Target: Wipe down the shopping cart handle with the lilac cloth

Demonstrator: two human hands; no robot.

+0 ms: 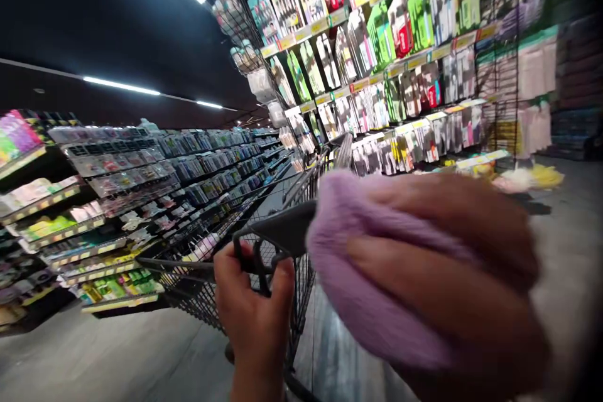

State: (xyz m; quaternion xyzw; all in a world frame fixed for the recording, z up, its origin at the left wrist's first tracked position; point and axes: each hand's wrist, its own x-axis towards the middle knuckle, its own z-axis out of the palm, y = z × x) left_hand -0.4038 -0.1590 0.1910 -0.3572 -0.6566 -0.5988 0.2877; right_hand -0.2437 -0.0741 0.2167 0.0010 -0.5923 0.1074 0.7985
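Note:
My left hand [257,311] is wrapped round the dark frame at the handle [289,229] of a black wire shopping cart [188,279]. Close to the camera, my right hand [452,264] pinches a soft, fluffy lilac cloth item [339,226] between thumb and fingers. Part of that cloth bulges below the fingers, and its full shape cannot be made out. It covers the right end of the cart handle from view. The right hand is slightly blurred.
A tall rack [377,75] of carded beauty tools hangs at the right. Long shelves [207,163] of packaged goods run down the left side. Pink and yellow puffs [527,179] lie low at the right. Grey floor [155,345] shows left of the cart.

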